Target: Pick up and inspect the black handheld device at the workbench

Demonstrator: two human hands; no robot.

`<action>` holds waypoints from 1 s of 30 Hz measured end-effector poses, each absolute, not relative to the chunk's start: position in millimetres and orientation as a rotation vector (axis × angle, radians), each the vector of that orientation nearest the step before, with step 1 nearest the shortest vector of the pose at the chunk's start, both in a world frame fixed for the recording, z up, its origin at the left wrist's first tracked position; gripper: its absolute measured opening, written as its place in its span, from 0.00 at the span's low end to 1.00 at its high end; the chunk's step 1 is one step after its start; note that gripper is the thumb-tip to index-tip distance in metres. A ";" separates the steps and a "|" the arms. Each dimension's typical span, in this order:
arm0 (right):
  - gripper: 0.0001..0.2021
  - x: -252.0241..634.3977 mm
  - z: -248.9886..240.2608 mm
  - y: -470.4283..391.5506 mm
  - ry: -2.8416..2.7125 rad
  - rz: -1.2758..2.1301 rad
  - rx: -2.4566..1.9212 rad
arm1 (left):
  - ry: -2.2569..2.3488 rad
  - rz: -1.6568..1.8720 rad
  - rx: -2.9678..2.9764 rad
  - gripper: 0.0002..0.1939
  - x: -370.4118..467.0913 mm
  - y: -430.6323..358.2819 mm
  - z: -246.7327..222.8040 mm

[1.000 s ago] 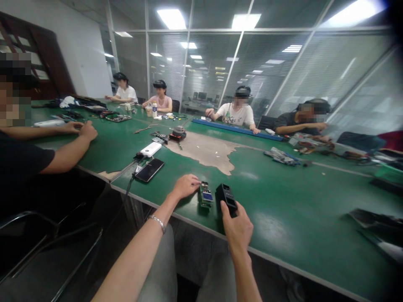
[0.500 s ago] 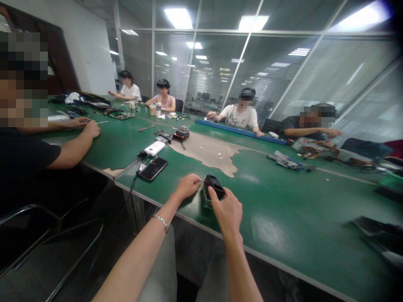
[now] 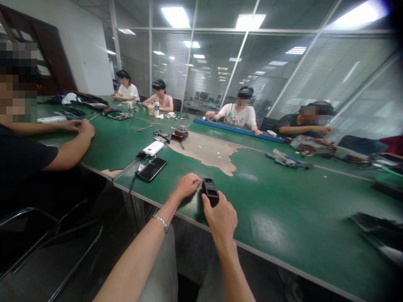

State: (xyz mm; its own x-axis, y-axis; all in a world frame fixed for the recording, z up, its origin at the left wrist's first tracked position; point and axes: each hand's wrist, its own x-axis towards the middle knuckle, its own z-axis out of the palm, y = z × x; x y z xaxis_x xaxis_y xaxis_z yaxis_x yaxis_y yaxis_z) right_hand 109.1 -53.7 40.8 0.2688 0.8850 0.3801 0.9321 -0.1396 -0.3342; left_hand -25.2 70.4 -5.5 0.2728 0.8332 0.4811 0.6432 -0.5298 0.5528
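Note:
A black plastic casing [image 3: 209, 187] with two rectangular openings on top stands near the table's front edge. My right hand [image 3: 221, 212] grips its near end, thumb on the left side and the other fingers behind on the right. Just left of the casing, my left hand [image 3: 189, 184] lies low over the table with its fingers curled together. What those fingers hold, if anything, is hidden. The fingertips come close to the casing; whether they touch it I cannot tell.
On the green table [image 3: 283, 209], a phone [image 3: 152, 169] and a white power bank [image 3: 153, 148] with cables lie to the left. Farther off are a dark device [image 3: 179, 132], a blue bar [image 3: 233, 129] and loose parts [image 3: 283, 158]. Several people sit around the table.
The black casing, earlier tilted above a green circuit board, now sits more level, and the board no longer shows. My right hand has shifted slightly left and down. My left hand stays nearly put.

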 end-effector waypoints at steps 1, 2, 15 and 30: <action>0.27 109.1 37.3 -54.9 -1.632 -0.128 -2.050 | 1.359 1.108 2.302 0.14 -25.1 70.5 -5.6; 0.28 109.4 33.2 -56.0 -1.632 -0.126 -2.056 | 1.351 1.110 2.308 0.14 -25.1 70.7 -5.8; 0.31 118.5 7.6 -45.1 -1.611 0.008 -1.738 | 1.343 1.104 2.300 0.13 -23.6 73.0 -7.6; 0.27 106.1 22.1 -43.5 -1.451 0.050 -1.844 | 1.330 1.118 2.269 0.12 -23.0 74.3 -9.3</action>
State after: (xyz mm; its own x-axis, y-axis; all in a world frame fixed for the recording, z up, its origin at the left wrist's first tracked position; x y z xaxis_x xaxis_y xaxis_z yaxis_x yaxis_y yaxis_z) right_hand 106.1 -43.5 22.1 0.3494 0.8412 0.4127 0.8107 -0.0505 -0.5833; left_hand -23.0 74.3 -9.3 0.2754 0.8337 0.4787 0.6149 -0.5355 0.5789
